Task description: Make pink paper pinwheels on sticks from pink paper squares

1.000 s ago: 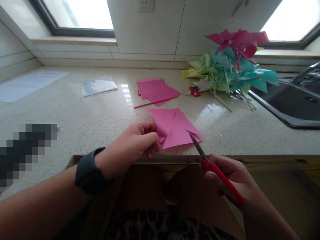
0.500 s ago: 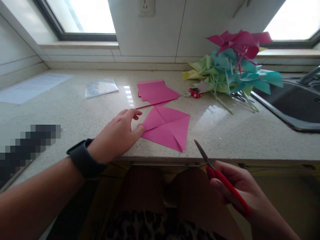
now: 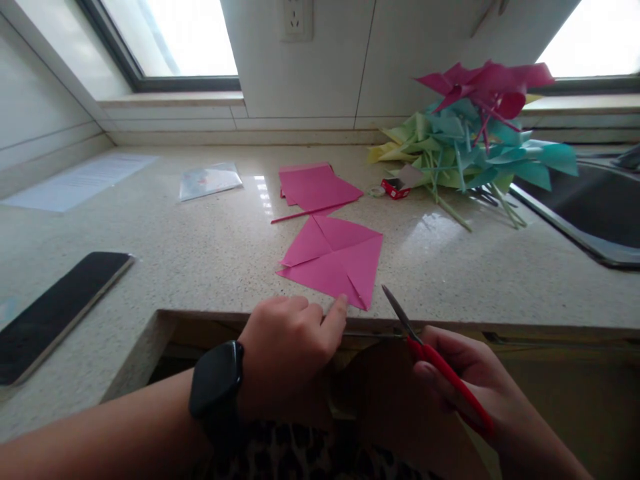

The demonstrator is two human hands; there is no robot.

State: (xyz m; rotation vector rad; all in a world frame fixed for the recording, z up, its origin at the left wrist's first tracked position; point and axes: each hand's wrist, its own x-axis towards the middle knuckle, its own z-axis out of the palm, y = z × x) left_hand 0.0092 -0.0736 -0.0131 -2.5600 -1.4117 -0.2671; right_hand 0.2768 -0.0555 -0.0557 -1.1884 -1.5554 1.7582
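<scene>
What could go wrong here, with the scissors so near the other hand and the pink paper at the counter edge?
1. The scissors in the right hand point toward the left hand; their tip might nick a finger.
2. The pink paper square lies at the counter edge; a nudge may push it off.
3. The phone also sits near the edge; an elbow could knock it.
</scene>
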